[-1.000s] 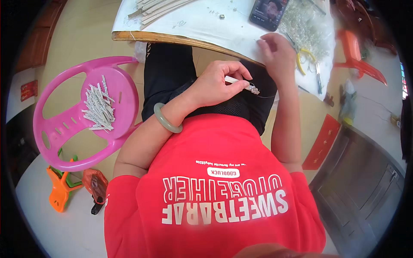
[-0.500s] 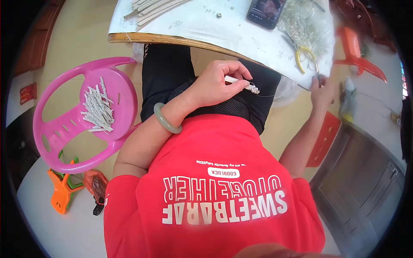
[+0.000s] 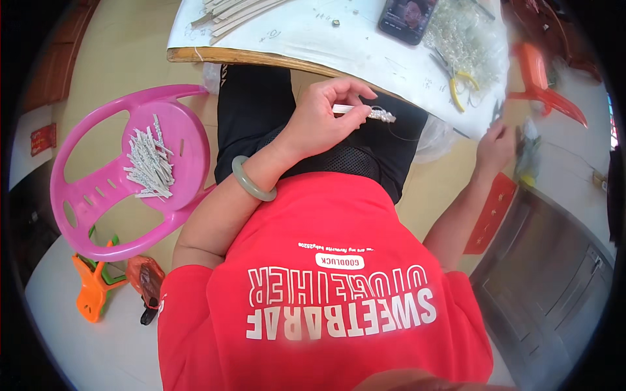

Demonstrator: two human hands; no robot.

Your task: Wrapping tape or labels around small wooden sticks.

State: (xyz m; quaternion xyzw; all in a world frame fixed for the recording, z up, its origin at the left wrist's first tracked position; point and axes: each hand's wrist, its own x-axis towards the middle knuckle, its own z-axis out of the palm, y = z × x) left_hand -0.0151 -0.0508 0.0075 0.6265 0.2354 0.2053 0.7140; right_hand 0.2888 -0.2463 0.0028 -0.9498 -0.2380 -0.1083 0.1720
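Note:
My left hand (image 3: 326, 117) pinches a thin white strip (image 3: 344, 109) above my lap, between thumb and fingers. Clear, shiny beads (image 3: 383, 115) cluster at the strip's right end, and a fine thread loops away from them. Off to the right, by the table's corner, my right hand (image 3: 497, 150) is closed around a slim tool with a metal tip (image 3: 497, 112); motion blurs it, so its kind is unclear. Yellow-handled pliers (image 3: 460, 88) lie on the table near that hand, beside a heap of clear beads (image 3: 456, 39).
The white-covered table (image 3: 313, 40) has a wooden front edge. On it are a phone (image 3: 405, 19) and a bundle of pale strips (image 3: 241, 14). At left, a pink chair (image 3: 192, 137) bears a pile of beaded strips (image 3: 150, 163). An orange stool (image 3: 538, 81) stands at right.
My right hand has shifted slightly right and down with the tool, away from the table corner. The left hand has tilted a little, its fingers lifting, and still pinches the strip.

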